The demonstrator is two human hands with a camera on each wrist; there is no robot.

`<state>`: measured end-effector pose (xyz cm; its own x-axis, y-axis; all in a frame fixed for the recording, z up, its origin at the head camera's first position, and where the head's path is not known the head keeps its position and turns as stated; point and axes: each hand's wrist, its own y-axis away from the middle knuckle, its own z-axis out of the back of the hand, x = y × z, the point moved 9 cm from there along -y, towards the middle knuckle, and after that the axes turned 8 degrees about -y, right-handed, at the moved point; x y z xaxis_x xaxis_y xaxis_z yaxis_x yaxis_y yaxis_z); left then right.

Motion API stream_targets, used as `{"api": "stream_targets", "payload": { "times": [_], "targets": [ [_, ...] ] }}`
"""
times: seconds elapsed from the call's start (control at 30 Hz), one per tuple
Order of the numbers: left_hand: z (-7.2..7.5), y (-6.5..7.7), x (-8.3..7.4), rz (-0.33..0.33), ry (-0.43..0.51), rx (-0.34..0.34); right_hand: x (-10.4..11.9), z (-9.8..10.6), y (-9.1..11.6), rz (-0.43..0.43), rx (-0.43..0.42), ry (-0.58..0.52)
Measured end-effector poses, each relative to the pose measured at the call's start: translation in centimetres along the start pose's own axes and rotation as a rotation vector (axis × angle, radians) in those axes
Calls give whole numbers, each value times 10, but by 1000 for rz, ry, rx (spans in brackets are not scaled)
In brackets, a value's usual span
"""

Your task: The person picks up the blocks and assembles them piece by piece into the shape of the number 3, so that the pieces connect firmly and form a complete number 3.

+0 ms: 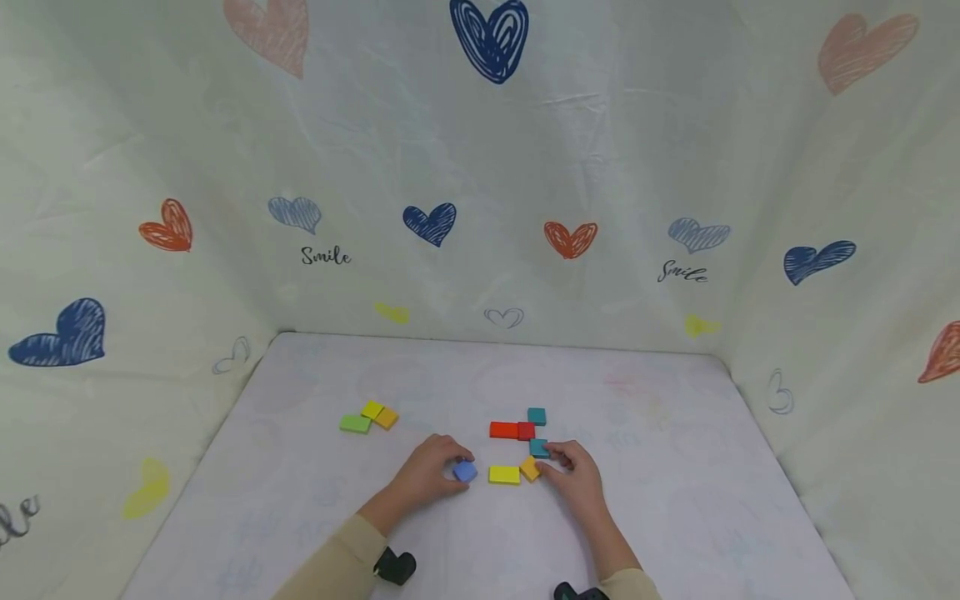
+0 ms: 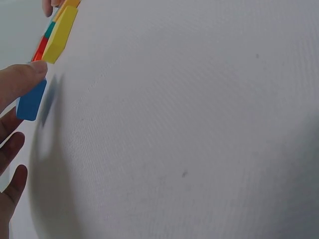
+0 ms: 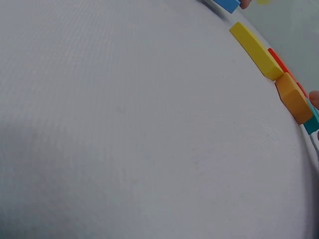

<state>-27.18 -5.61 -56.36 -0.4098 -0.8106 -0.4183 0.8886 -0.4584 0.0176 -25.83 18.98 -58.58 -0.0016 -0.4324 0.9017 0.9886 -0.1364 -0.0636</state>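
My left hand [image 1: 431,472] pinches a blue block [image 1: 465,472] between thumb and fingers; in the left wrist view the blue block [image 2: 31,101] casts a shadow beside it. Just right of it lie a yellow rectangular block [image 1: 504,475] and an orange block [image 1: 530,468], turned at an angle. My right hand [image 1: 579,482] is at the right side of these, thumb tip by the orange block and a fingertip at a teal block [image 1: 538,448]. Above the teal block, a red square block [image 1: 527,431] adjoins an orange-red rectangular block [image 1: 503,430], with another teal block [image 1: 536,416] at its upper right.
A green block [image 1: 356,424], a small yellow block [image 1: 372,409] and a light orange block [image 1: 386,417] lie grouped on the left of the white table [image 1: 675,500]. A cloth printed with hearts [image 1: 430,223] hangs around the back and sides.
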Motion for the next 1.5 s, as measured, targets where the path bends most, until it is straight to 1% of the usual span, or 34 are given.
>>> {"api": "stream_targets", "payload": {
  "times": [0.2,0.37,0.5,0.7,0.87,1.07,1.2,1.4,1.5],
  "targets": [
    [-5,-3,-8,-5,-24,22,0,0,0,9,-10,-7],
    [-5,-4,-14,-22,-13,44,2,1,-1,34,-11,-3],
    [-6,-5,-17,-37,-28,69,2,1,-1,33,-2,-10],
    [-5,-6,-21,-70,-37,88,2,1,-1,49,-11,-4],
    [-6,-8,-21,-78,-64,93,3,1,0,36,-10,-8],
    [-9,-8,-19,-69,-69,94,5,2,1,50,-20,5],
    [-9,-7,-17,-58,-72,78,4,2,1,55,-18,-1],
    [-7,-3,-9,5,-112,17,2,1,-1,42,-8,-16],
    [-4,-1,-7,36,-117,-3,2,1,-1,42,-6,-14]
  ]
}}
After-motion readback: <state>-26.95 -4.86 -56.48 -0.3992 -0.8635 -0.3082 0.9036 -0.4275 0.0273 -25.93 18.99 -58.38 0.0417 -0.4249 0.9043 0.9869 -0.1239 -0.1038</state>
